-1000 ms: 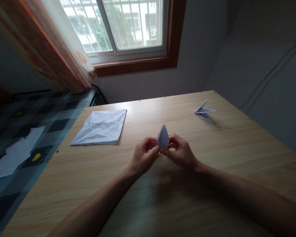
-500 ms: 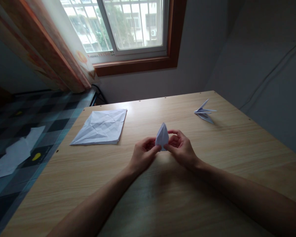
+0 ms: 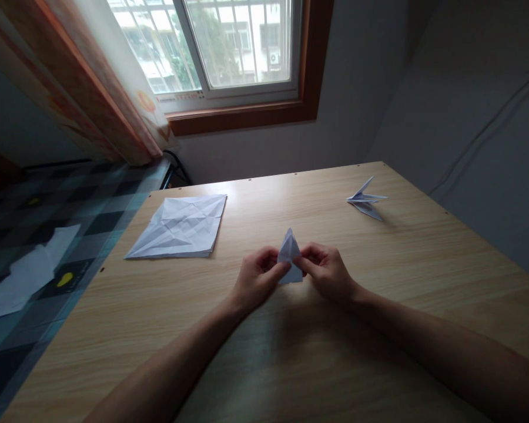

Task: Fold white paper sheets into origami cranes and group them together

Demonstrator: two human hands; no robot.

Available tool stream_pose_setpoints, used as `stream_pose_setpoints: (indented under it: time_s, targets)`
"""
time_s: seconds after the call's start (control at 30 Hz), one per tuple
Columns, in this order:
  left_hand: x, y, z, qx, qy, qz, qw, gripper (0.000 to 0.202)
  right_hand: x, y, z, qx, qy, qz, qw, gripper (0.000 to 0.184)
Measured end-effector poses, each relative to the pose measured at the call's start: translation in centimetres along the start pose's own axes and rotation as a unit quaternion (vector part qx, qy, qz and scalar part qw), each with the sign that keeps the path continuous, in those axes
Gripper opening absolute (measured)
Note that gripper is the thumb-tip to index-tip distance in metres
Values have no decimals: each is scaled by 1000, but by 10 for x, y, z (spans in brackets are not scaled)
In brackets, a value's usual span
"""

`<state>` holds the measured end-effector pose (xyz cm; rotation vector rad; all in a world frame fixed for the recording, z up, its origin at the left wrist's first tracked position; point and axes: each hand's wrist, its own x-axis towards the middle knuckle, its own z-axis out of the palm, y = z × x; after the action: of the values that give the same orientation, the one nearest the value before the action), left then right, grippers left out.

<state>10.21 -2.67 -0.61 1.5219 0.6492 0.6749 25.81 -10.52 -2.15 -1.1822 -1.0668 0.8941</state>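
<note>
I have the folded paper (image 3: 287, 252) over the table (image 3: 194, 305), its left side pinched by the left hand (image 3: 259, 274), its right by the right hand (image 3: 328, 274). It lies between them, neither nearer, long axis tip-away from me. Beyond it, creased sheets (image 3: 180, 228) lie left, a paper figure (image 3: 364, 198) right.

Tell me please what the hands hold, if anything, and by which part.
A small folded paper: the left hand pinches its left side and the right hand its right side, both below the pointed tip.
</note>
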Motion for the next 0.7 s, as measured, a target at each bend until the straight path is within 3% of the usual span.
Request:
stream_pose_setpoints:
  time_s: [0.1, 0.17, 0.27, 0.33, 0.4, 0.53, 0.63, 0.7]
  targets:
    - [0, -1, -1, 16, 23, 8, 1000, 28, -1, 3, 2, -2, -8, 4, 1000, 25]
    - [0, -2, -1, 33, 49, 20, 998, 29, -3, 5, 3, -26, 20, -13, 999, 29]
    - [0, -2, 0, 33, 99, 27, 994, 27, -6, 3, 4, -152, 75, -109, 980, 26]
    - [0, -4, 2, 24, 110, 30, 993, 27, -9, 0, 5, -229, 56, -179, 955, 16]
    - [-1, -5, 4, 17, 93, 39, 995, 29, -10, -1, 6, -254, 8, -205, 945, 12]
    - [-3, -7, 4, 18, 20, 48, 998, 27, -9, -1, 6, -207, -30, -156, 965, 31]
    - [-4, -6, 3, 18, -28, 42, 999, 26, -8, 0, 5, -147, -16, -92, 985, 26]
    - [-4, -5, 2, 37, -27, 51, 998, 24, -7, 2, 5, -112, -7, -55, 992, 20]
